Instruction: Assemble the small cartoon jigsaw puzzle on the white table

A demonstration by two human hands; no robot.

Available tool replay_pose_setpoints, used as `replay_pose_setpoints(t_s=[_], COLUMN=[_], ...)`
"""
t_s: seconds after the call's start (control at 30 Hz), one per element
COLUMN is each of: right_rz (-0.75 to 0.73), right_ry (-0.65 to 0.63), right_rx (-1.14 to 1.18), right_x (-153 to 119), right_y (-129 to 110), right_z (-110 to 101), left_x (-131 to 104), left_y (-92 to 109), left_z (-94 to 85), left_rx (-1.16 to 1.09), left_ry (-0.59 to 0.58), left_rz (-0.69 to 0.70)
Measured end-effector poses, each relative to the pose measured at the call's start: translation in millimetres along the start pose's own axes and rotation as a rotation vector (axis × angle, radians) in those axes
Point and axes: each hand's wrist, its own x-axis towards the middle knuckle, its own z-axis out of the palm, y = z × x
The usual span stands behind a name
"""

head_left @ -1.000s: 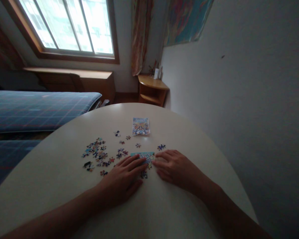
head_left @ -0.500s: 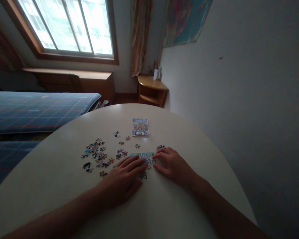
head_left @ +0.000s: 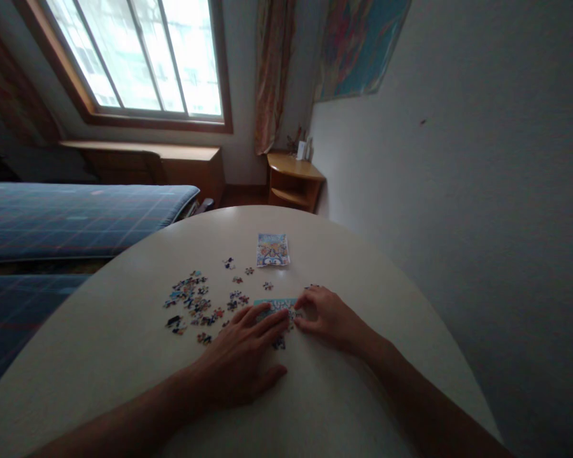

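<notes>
A partly joined puzzle (head_left: 277, 304) with a light-blue top edge lies on the round white table (head_left: 344, 394). My left hand (head_left: 251, 343) rests flat over its left and lower part, fingers spread and thumb apart, hiding many pieces. At the puzzle's right edge, my right hand (head_left: 327, 318) is curled, thumb and index fingertips close together; whatever lies between them is too small to make out. Loose puzzle pieces (head_left: 191, 296) are scattered left of my left hand. A few dark pieces (head_left: 311, 286) show just behind my right hand.
Behind the puzzle lies a colourful printed packet (head_left: 272, 249). Single pieces (head_left: 267, 286) sit between it and the puzzle. Beyond the table are a blue plaid bed (head_left: 76, 219) at left and a wooden corner shelf (head_left: 296, 166). A wall runs along the right.
The view has tilted up slightly. My left hand has shifted a little right over the puzzle, its thumb further out. My right hand has moved slightly left relative to the puzzle, its fingers more curled.
</notes>
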Motion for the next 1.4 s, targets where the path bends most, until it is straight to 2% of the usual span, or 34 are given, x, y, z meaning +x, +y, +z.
replay_pose_setpoints(t_s=[0.27, 0.47, 0.73, 1.03, 1.4], right_rz=[0.06, 0.088, 0.08, 0.083, 0.105], right_ry=[0.034, -0.006, -0.013, 0.058, 0.062], right_rx=[0.199, 0.408, 0.337, 0.245, 0.227], right_x=[-6, -12, -16, -13, -12], right_y=[9, 14, 11, 7, 2], right_z=[9, 4, 5, 12, 10], left_x=[-1, -2, -3, -3, -2], left_y=[-1, -3, -2, -2, -2], left_z=[-0.5, 0.9, 0.1, -2.0, -1.6], left_rx=[0.005, 0.007, -0.016, -0.002, 0.0], left_ry=[-0.053, -0.047, -0.049, -0.106, -0.084], left_rz=[-0.014, -0.001, -0.018, -0.036, -0.025])
